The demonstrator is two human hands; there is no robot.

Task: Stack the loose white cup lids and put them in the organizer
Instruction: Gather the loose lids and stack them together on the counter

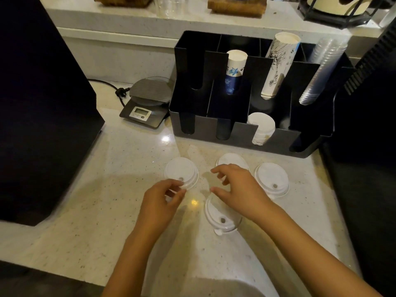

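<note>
Several loose white cup lids lie on the pale counter: a left lid [181, 173], a far middle lid [232, 160], a right lid [272, 179] and a near lid [220, 219]. My left hand [164, 200] touches the near rim of the left lid with thumb and fingers, without lifting it. My right hand [237, 186] hovers with fingers spread, partly hiding the far middle lid and the near lid. Behind them stands the black organizer [192, 123]; a stack of white lids [261, 128] leans in one of its front slots.
The organizer also holds paper cup stacks [234, 69] and clear plastic cups [321, 71]. A small digital scale [147, 99] with a cable sits to its left. Dark machines [38, 103] flank the counter on both sides. A raised shelf runs behind.
</note>
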